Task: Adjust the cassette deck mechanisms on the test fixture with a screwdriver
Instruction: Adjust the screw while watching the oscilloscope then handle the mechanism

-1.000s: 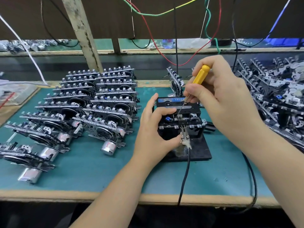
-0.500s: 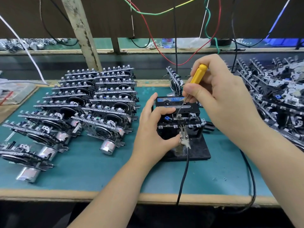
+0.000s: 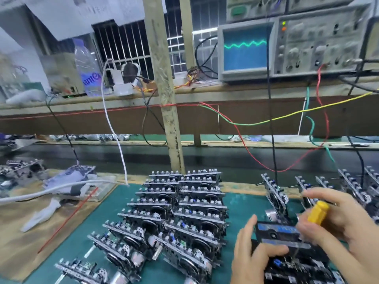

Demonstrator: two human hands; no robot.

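Green matting covers the worktop (image 3: 242,203), and I read the step in hand as trimming the unit while watching the trace. My right hand (image 3: 336,220) has its fingers (image 3: 311,230) wrapped round the yellow screwdriver (image 3: 316,212), tip hidden low among the metalwork. My left hand (image 3: 252,253) braces the cassette deck mechanism (image 3: 287,238) on the test fixture (image 3: 297,273), thumb pressed along its front, fingers curled at its side. Just left of those fingers stand rows of other mechanisms (image 3: 180,212). Well above, the oscilloscope (image 3: 245,48) shows a rippled green line. Next move, I judge: tiny turns, holding the unit steady.
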